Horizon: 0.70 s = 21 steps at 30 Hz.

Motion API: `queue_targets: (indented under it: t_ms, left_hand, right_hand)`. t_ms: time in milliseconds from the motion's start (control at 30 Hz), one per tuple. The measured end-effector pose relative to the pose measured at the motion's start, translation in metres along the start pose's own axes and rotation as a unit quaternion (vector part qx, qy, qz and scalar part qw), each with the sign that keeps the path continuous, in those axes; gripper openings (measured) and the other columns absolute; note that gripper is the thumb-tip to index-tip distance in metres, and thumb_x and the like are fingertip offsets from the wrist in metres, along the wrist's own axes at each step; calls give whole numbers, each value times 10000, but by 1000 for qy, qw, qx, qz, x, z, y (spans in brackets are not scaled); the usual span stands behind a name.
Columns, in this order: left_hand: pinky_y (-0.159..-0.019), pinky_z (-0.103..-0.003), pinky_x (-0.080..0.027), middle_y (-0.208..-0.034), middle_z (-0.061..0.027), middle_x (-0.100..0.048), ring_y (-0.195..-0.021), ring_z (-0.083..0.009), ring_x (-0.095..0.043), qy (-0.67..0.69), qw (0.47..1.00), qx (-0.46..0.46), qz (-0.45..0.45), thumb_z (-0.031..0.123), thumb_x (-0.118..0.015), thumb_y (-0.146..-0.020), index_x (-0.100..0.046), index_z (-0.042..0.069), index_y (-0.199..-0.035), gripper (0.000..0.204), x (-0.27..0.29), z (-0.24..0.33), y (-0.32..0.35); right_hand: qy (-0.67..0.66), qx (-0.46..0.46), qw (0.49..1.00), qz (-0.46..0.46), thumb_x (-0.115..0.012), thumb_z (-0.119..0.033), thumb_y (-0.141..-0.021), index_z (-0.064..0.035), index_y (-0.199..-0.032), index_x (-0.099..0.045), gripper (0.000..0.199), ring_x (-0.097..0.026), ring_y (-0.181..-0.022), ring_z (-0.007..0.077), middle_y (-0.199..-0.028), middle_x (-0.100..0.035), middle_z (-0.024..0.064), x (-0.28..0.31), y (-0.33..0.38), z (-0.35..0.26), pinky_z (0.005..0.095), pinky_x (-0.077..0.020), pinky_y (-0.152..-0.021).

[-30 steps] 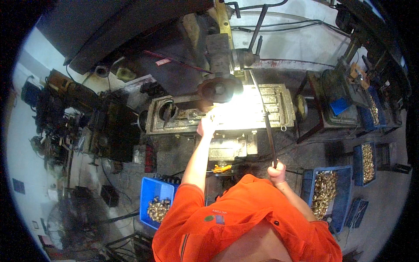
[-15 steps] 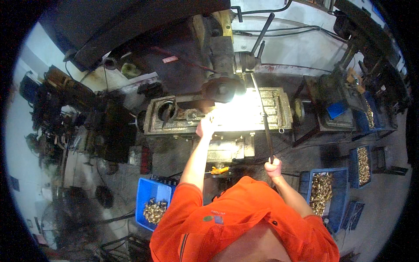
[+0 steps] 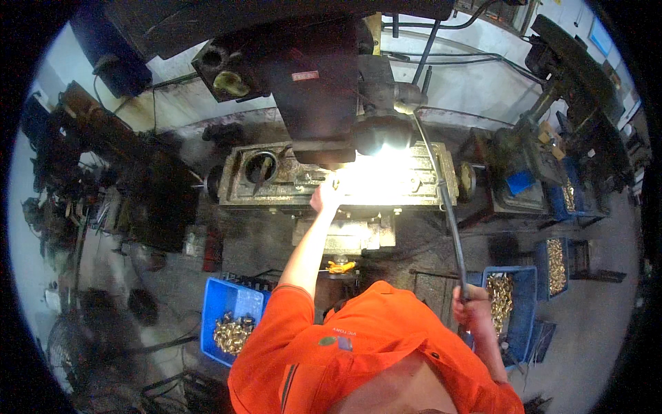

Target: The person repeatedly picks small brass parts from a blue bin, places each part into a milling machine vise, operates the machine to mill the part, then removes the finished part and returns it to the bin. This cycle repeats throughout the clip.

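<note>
My right hand (image 3: 472,308) is wrapped around the lower end of a long dark lever (image 3: 448,207), which runs up to the drill press head (image 3: 389,103). At the worktable (image 3: 272,198) of the machine, my left hand (image 3: 324,196) is closed by the brightly lit area under the head. Glare and the dark housing (image 3: 321,117) hide what its fingers hold. A round dark opening (image 3: 260,167) shows at the table's left end. An orange-yellow handle (image 3: 340,267) sits below the table's front.
A blue bin (image 3: 238,297) with brass-coloured parts stands to my left. Another blue bin (image 3: 527,303) of such parts is close by my right forearm, with further bins (image 3: 554,265) beyond. Dark machinery (image 3: 103,165) lines the left side; a second machine (image 3: 527,165) stands at the right.
My right hand has pulled the lever's end toward me and to the right. My left hand stays at the same spot on the worktable. The whole view has shifted slightly.
</note>
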<state>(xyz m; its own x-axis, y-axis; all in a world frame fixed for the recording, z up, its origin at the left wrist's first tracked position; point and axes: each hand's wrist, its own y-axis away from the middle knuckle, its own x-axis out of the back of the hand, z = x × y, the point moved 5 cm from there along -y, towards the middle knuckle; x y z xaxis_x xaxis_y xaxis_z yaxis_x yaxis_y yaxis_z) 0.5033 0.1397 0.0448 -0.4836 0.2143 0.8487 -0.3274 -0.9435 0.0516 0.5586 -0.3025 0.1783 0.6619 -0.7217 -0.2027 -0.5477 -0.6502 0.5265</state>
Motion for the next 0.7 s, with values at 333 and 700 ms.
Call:
queue_targets:
  t_ms: [333,700]
  left_hand:
    - [-585,-409,-470,-713,-126,-634,-681,-303,-621,93,992,-82,-20,505,-602,-715,-654,79,-704,430,-5,-8,1]
    - [-555,-433,-454,-700,-133,-624,-635,-335,-599,78,983,-150,76,344,-564,-774,-617,114,-833,243,6,13,10]
  right_hand:
    - [-153,292,941,79,-569,-374,-791,-48,-825,-487,338,-359,-425,94,-605,-430,12,45,46,-52,224,-286,-345]
    - [-177,140,965,132,-381,-2,-608,7,-786,-552,247,-379,-413,142,-557,-417,40,7,7,14,261,-295,-360]
